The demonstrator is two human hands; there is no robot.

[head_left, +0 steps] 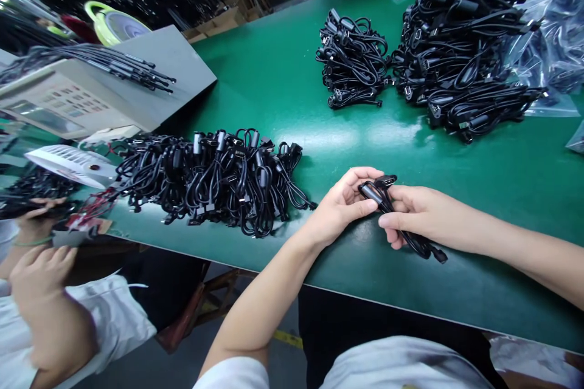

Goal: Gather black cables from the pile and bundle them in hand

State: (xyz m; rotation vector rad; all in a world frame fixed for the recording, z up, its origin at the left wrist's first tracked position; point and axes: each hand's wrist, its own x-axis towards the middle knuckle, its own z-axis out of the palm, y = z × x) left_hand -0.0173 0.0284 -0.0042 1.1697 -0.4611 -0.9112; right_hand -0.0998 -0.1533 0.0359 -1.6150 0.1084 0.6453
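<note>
Between my two hands, above the green table, is a bundled black cable with a grey barrel and a flat connector at its upper end. My left hand pinches the barrel end, thumb on the grey part. Fingers of my right hand wrap round the middle of the bundle, and its thin plug end sticks out below them. To the left lies a long heap of similar cables, nearest to my left hand. Beyond my hands sits a smaller pile of bundled cables.
A large cable pile and clear plastic bags fill the far right. At left stand a grey machine box with cables on top and a white fan. A co-worker's hands are at the left edge.
</note>
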